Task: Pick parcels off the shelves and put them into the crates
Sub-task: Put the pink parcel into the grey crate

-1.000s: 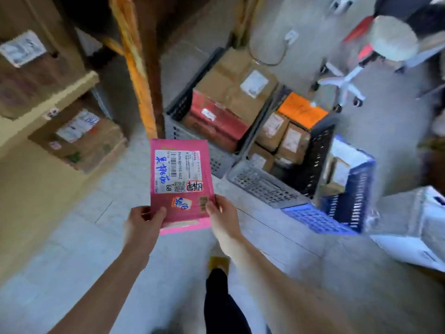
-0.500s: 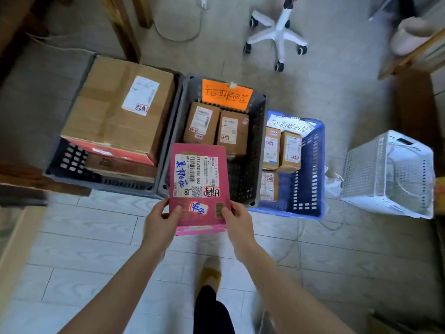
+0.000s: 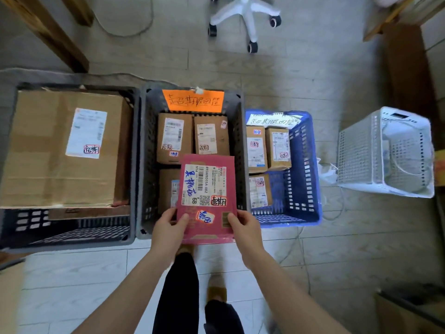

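I hold a flat pink parcel (image 3: 207, 198) with a white shipping label, one hand at each lower corner: my left hand (image 3: 168, 231) and my right hand (image 3: 245, 229). It hangs over the near end of the middle grey crate (image 3: 147, 150), which carries an orange sign and holds three small cardboard boxes (image 3: 174, 137). To the left, a dark crate (image 3: 72, 233) is filled by a large cardboard box (image 3: 62, 150). A blue crate (image 3: 303, 169) on the right holds three small boxes.
A white perforated basket (image 3: 361, 150) lies on its side at the right. A white swivel-chair base (image 3: 245, 18) stands beyond the crates. Wooden shelf legs (image 3: 48, 32) rise at the far left; my legs and feet are below on the tiled floor.
I have turned from the shelves to face the crates squarely. The pink parcel, still in both hands, has come forward over the middle grey crate.
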Demonstrator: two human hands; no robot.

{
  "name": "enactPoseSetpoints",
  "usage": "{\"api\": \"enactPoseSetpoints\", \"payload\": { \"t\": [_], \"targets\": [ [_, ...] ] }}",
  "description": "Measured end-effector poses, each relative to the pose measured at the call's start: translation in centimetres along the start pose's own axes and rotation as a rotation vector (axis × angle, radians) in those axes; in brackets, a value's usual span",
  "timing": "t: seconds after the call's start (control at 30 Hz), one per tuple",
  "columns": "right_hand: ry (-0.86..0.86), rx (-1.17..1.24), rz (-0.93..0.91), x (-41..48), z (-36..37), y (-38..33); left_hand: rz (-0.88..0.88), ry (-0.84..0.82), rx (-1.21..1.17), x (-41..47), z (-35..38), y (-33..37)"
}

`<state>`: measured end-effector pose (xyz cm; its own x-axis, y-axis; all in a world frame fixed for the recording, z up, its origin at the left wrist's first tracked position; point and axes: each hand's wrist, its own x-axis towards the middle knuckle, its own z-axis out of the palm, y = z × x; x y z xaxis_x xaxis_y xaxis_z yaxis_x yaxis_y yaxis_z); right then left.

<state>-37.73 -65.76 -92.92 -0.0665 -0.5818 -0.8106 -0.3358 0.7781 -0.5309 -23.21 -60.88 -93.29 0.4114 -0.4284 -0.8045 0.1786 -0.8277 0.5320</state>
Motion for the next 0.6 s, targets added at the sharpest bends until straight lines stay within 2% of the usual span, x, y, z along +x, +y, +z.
{"api": "enactPoseSetpoints", "payload": {
  "t": [0.1,0.27,0.6],
  "targets": [
    [0.039,-0.048,0.042,2.4,0.8,-0.4,-0.033,-0.045,0.081,2.8,0.6,0.5],
    [0.131,-0.307,0.06,7.2,2.4,0.5,-0.095,-0.105,0.195,7.8,2.4,0.3],
    [0.174,-0.542,0.114,18.7,4.1,5.4,-0.182,-0.166,0.207,18.4,9.1,-6.0]
  ]
}}
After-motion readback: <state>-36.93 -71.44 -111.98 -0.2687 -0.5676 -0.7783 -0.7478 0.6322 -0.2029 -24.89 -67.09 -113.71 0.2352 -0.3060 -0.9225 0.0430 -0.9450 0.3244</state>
